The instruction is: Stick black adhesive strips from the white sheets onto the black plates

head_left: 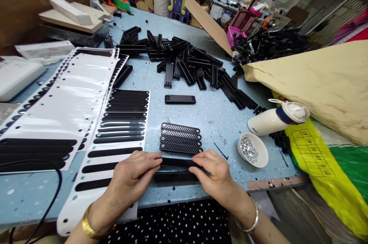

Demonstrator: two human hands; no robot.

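Between my left hand [134, 173] and my right hand [216, 171] stretches a smooth black strip [176, 162], pinched at each end by closed fingers. Just below it, nearer the table edge, lies a smooth-topped black bar [174, 177]; the right thumb partly overlaps its end. Beyond the hands, several black bars with a crosshatched top [181, 139] and silver dots at their ends lie side by side. A single slotted black piece [180, 99] rests farther back. To the left, a white sheet [120, 145] carries rows of black strips with rounded ends.
A heap of black slotted pieces [186, 60] spreads across the back. On the right are a white bowl [263, 161] of small metal parts, a white bottle [263, 121] lying tilted, and a thin black hex key [220, 152]. More sheets [83, 86] and a black cable [59, 182] occupy the left.
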